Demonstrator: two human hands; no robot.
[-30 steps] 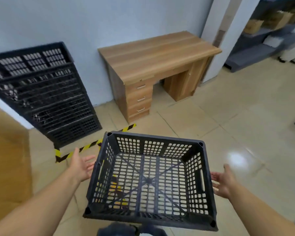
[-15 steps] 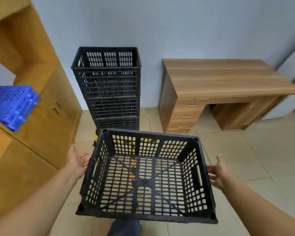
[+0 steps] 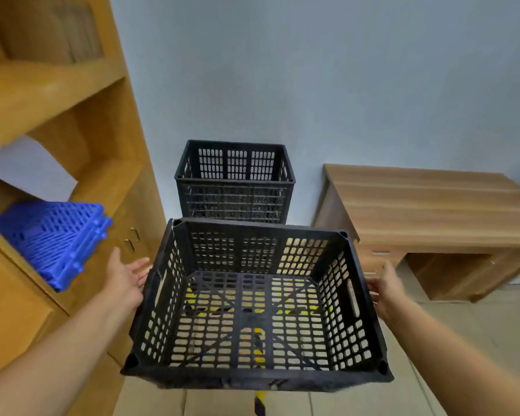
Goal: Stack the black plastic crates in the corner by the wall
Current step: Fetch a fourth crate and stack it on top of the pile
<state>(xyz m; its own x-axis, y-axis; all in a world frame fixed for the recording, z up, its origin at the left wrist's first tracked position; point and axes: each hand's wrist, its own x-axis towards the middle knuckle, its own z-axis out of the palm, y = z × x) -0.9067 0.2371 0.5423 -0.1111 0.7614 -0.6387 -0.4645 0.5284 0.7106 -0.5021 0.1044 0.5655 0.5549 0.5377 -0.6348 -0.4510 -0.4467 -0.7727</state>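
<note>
crate (image 3: 252,298) now higher, between both hands (image 3: 126,277)

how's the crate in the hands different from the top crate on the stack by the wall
The held crate is carried between the left hand and right hand; the stack's top crate rests on the crates beneath it. The held crate is tilted, showing its slotted floor; the top crate sits level, showing mostly its front wall. Both are black, slotted and empty.

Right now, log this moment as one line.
phase: carry | held: black crate | left hand, right hand: on side walls | target: crate stack ahead by wall
</note>
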